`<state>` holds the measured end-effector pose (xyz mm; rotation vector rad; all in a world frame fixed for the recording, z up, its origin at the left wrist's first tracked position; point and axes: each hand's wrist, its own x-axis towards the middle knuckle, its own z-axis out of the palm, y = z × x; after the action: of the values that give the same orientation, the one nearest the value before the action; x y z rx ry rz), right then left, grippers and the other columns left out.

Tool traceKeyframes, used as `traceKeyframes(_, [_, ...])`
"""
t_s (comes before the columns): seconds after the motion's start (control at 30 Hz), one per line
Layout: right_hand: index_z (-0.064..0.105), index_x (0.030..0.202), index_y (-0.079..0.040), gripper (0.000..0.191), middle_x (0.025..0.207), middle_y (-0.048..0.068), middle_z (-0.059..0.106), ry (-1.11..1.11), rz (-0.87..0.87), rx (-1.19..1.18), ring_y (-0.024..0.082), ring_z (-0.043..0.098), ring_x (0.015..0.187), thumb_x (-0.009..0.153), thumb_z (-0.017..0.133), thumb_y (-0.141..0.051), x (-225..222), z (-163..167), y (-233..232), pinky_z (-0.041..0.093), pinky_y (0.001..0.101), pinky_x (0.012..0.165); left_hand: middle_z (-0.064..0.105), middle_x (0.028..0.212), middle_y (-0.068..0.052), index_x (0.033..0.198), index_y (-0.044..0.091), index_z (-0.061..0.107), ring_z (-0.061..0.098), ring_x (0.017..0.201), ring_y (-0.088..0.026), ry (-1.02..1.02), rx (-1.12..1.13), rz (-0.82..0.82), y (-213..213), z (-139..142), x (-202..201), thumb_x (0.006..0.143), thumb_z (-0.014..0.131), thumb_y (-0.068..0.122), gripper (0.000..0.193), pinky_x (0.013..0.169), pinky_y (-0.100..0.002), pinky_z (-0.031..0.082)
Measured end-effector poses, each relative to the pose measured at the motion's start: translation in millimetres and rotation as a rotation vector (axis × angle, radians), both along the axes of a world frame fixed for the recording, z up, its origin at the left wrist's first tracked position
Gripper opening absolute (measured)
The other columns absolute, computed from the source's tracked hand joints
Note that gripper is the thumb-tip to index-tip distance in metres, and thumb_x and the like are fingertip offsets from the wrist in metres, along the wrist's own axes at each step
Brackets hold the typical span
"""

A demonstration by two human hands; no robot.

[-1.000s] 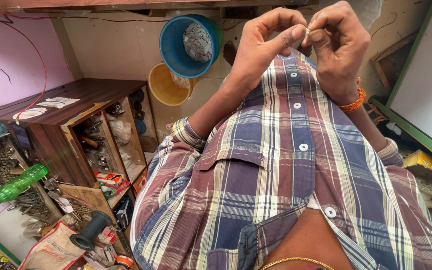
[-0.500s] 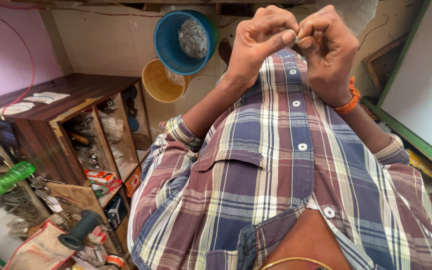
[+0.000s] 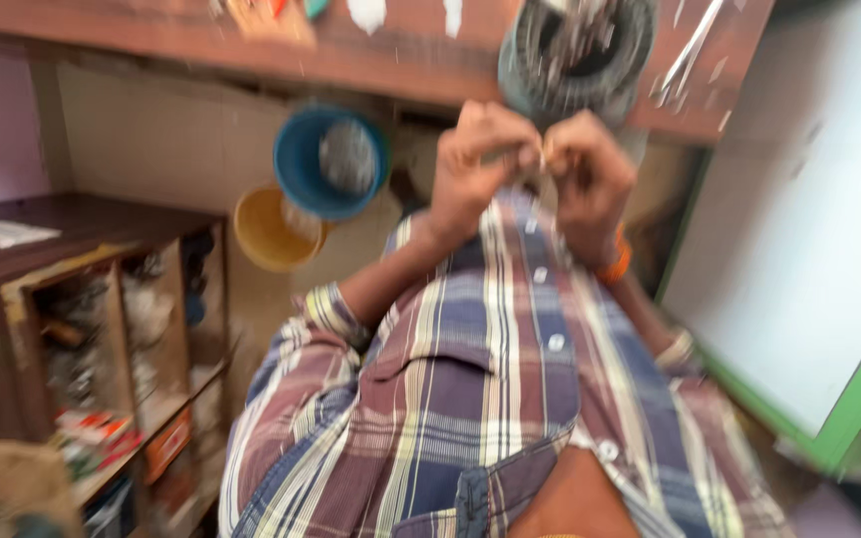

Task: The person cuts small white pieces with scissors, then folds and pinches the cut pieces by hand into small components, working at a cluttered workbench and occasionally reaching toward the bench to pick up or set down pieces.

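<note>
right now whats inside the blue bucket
A grey, crumpled-looking lump sits inside the blue bucket; blur hides what it is, and the lump covers the bucket's bottom.

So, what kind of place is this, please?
Probably a small repair workshop, though the picture is blurred. A wooden bench carries a round wire-wound coil, a cluttered wooden shelf unit stands at the side, and both hands pinch something small above the plaid shirt.

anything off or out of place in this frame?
Mostly blur. The plaid shirt gapes open at the bottom, unbuttoned, belly showing. The left hand and right hand pinch something small together at the collar; what it is cannot be told. The shelf unit looks cluttered. Nothing spilled.
</note>
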<state>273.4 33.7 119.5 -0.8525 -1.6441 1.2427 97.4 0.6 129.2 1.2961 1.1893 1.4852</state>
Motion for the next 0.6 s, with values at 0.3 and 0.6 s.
traceKeyframes(0.3, [0.056, 0.128, -0.013, 0.03, 0.086, -0.002, 0.057, 0.69, 0.198, -0.642, 0.005, 0.047, 0.068, 0.105, 0.072, -0.024, -5.3, -24.2, 10.2, 0.042, 0.0239, 0.066, 0.069, 0.118, -0.004, 0.118, 0.01, 0.074, 0.064, 0.112, -0.017, -0.021, 0.155, -0.227, 19.1, -9.7, -24.5, 0.095, 0.074, 0.006, 0.023, 0.097, -0.032, 0.054])
traceKeyframes(0.6, [0.054, 0.116, -0.004, 0.028, 0.098, 0.008, 0.065, 0.679, 0.137, -0.651, 0.016, 0.062, 0.083, 0.106, 0.066, -0.027, -0.3, -19.7, 10.1, 0.055, 0.0312, 0.079, 0.068, 0.102, -0.002, 0.105, 0.006, 0.067, 0.059, 0.095, -0.015, -0.005, 0.2, -0.059, 28.2, -23.3, 8.3, 0.092, 0.076, 0.003, 0.016, 0.086, -0.031, 0.051])
